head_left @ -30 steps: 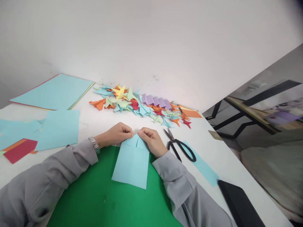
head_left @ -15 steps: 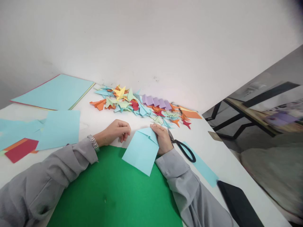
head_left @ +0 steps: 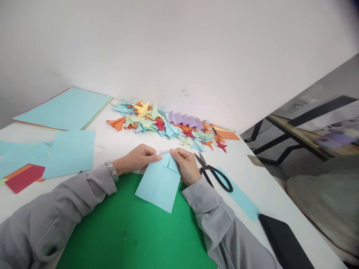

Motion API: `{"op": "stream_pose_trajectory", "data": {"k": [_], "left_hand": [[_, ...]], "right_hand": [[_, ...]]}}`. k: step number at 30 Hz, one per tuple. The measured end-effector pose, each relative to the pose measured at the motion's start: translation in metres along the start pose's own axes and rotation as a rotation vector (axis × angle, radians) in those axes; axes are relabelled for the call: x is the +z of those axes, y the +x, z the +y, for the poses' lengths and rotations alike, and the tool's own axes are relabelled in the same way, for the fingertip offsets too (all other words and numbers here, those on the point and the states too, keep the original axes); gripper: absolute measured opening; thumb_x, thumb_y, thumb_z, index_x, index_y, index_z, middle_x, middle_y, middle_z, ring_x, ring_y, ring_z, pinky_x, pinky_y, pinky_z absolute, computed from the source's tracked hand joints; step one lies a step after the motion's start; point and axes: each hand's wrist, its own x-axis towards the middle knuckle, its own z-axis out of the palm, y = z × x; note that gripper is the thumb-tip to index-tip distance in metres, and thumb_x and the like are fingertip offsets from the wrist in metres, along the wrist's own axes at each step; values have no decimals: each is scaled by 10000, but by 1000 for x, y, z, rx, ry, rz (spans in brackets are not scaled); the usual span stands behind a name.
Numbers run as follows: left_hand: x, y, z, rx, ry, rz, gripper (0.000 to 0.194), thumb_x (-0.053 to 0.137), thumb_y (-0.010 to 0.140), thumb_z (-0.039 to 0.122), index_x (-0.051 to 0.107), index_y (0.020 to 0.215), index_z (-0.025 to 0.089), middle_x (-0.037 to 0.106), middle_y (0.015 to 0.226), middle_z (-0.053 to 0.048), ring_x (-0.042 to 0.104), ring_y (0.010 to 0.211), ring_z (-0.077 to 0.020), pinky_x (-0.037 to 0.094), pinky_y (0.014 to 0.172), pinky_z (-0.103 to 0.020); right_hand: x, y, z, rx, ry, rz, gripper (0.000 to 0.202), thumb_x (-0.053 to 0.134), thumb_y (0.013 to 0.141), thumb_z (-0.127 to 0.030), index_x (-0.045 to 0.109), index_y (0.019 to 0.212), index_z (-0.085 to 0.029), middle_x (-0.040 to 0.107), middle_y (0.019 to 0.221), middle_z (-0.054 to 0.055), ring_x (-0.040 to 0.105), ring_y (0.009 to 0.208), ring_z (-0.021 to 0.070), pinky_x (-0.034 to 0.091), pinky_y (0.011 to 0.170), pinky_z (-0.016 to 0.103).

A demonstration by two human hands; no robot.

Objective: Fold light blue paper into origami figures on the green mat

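A light blue sheet of paper point(head_left: 158, 186), its top corners folded in to meet near the middle, is held over the green mat point(head_left: 126, 231). My left hand point(head_left: 139, 158) pinches its upper left edge, thumb on the front face. At the upper right, my right hand point(head_left: 185, 164) grips the folded corner between thumb and fingers. Black-handled scissors point(head_left: 210, 172) lie just right of my right hand with their blades apart.
Behind my hands lies a pile of folded paper planes point(head_left: 168, 129) against the wall. Large coloured sheets point(head_left: 67, 108) and blue paper point(head_left: 70, 153) lie left, with a red piece point(head_left: 25, 178). Right are a blue strip point(head_left: 241, 200) and a black flat object point(head_left: 283, 239).
The blue paper has shifted left and slightly down with my right hand. My left hand, loosely curled and apart from it before, now grips its left edge.
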Motion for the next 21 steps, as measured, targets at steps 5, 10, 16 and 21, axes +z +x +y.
{"op": "stream_pose_trajectory", "data": {"k": [5, 10, 16, 21], "left_hand": [[0, 0, 1, 34, -11, 46, 455, 572, 737, 420, 299, 472, 170, 237, 438, 84, 231, 402, -36, 157, 392, -192], [-2, 1, -5, 25, -133, 200, 467, 550, 759, 428, 273, 480, 176, 224, 437, 86, 201, 398, -33, 131, 397, -199], [-3, 1, -8, 148, -31, 415, 517, 602, 720, 353, 203, 439, 181, 186, 426, 87, 179, 418, -36, 143, 418, -209], [-4, -4, -7, 383, 395, 627, 238, 572, 734, 204, 459, 531, 151, 434, 517, 39, 384, 490, -72, 316, 476, -207]], "right_hand": [[1, 1, 2, -8, -4, 5, 397, 636, 713, -451, 440, 506, -175, 303, 432, -90, 242, 400, 53, 161, 403, 216], [-1, 3, 6, -31, 95, -3, 342, 653, 703, -419, 475, 547, -172, 376, 474, -81, 318, 439, 60, 253, 443, 205], [3, 1, 4, -11, -40, 39, 295, 654, 669, -444, 563, 627, -166, 471, 483, -58, 374, 433, 77, 291, 438, 214], [10, -6, -3, -61, -351, 27, 262, 635, 669, -414, 623, 649, -153, 512, 490, -32, 405, 443, 91, 300, 437, 219]]}}
